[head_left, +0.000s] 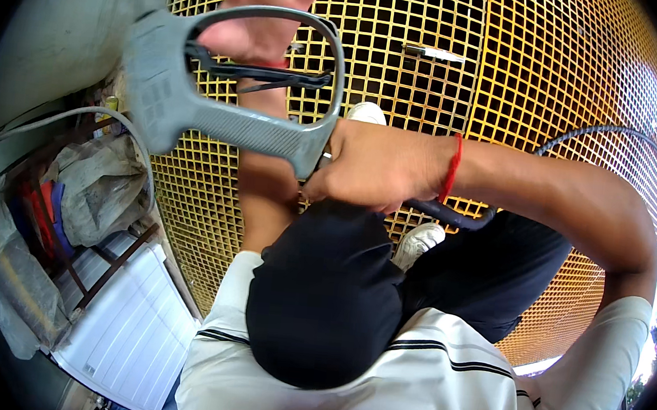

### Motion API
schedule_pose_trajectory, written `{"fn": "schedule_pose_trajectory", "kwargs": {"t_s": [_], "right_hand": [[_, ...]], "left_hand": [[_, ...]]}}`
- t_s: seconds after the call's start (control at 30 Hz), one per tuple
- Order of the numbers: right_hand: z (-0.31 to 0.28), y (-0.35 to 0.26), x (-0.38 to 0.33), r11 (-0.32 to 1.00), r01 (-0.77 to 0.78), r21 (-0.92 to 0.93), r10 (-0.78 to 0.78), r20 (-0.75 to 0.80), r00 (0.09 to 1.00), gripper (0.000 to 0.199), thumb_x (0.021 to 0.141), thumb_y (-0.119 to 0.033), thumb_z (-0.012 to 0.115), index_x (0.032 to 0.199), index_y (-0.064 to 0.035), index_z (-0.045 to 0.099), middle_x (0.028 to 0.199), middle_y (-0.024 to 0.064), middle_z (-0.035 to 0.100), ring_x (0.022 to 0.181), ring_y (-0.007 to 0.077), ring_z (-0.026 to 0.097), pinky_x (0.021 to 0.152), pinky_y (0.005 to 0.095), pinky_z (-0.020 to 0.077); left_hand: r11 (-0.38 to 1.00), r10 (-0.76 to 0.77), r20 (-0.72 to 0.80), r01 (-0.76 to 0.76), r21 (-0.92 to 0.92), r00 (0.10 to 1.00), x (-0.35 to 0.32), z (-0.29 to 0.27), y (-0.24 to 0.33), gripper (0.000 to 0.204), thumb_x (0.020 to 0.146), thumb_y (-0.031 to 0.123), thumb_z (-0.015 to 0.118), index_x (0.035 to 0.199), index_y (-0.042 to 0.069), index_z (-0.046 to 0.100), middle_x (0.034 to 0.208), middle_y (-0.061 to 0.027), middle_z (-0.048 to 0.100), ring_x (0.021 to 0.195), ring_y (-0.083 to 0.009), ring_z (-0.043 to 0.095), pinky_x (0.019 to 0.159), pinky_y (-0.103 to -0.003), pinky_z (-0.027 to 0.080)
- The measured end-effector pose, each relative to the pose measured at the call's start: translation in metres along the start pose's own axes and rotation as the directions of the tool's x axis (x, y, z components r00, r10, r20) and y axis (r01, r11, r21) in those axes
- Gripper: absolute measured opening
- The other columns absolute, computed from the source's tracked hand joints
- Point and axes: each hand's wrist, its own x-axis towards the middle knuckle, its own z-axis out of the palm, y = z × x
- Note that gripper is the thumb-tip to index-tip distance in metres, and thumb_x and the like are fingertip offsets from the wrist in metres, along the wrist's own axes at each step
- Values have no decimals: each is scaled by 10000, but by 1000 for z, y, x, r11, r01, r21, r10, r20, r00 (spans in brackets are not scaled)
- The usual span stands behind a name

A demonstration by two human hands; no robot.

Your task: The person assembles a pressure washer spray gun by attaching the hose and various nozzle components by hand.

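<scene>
A grey trigger spray gun (155,84) with a ribbed grip, a looped guard and a black trigger is held up close to the camera. My right hand (375,162) is closed round the end of its grip, where a bit of metal fitting shows. A thick black hose (453,214) comes out below that hand. Beyond the gun, my left hand (260,23) is stretched out with spread fingers, holding nothing; the gun partly hides its wrist. Each wrist wears a red thread band. A rounded shape in black cloth (324,298) covers the middle of my white shirt.
Yellow open grating (529,58) spreads below, with a slim black and white stick-like item (435,53) on it. White shoes (419,243) rest there. A dark hose (616,130) curves at right. Clear plastic bags (103,185), a metal frame and a white ribbed panel (126,328) stand left.
</scene>
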Motion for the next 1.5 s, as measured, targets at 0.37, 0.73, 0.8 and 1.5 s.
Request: {"fn": "schedule_pose_trajectory", "kwargs": {"t_s": [0.37, 0.73, 0.8, 1.5], "right_hand": [[-39, -34, -23, 956, -8, -293, -90, -320, 943, 301, 811, -193, 570, 789, 89, 669, 575, 147, 612, 441, 242, 587, 442, 395, 510], [-24, 42, 178, 689, -64, -722, -351, -410, 842, 286, 861, -212, 634, 1000, -4, 773, 1025, 234, 753, 945, 377, 750, 838, 472, 609], [16, 69, 217, 786, -63, -615, -289, -454, 843, 308, 869, -214, 625, 1058, -16, 767, 1076, 230, 749, 989, 372, 747, 874, 476, 606], [-8, -39, -48, 931, 361, -57, -365, -139, 920, 180, 791, -127, 648, 965, -84, 666, 719, -3, 570, 580, 102, 521, 477, 291, 416]], "left_hand": [[980, -8, -723, 148, 130, 691, -53, 56, 31, 643, 847, 766, 635, 679, 179, 435, 652, 68, 375, 621, -131, 346, 681, -299, 327], [966, 54, -976, 235, 105, 212, -133, 143, 81, 404, 1014, 434, 642, 885, 80, 497, 857, -82, 505, 832, -200, 513, 909, -395, 466], [957, 92, -966, 245, 154, 243, -105, 128, 77, 479, 1007, 379, 651, 1053, -42, 428, 1023, -165, 504, 1091, -329, 528, 1152, -517, 370], [927, -105, 384, 231, -297, 917, 120, 100, -16, 530, 1063, 615, 372, 1137, 185, 672, 1197, -69, 555, 1057, -248, 575, 1087, -518, 377]]}}
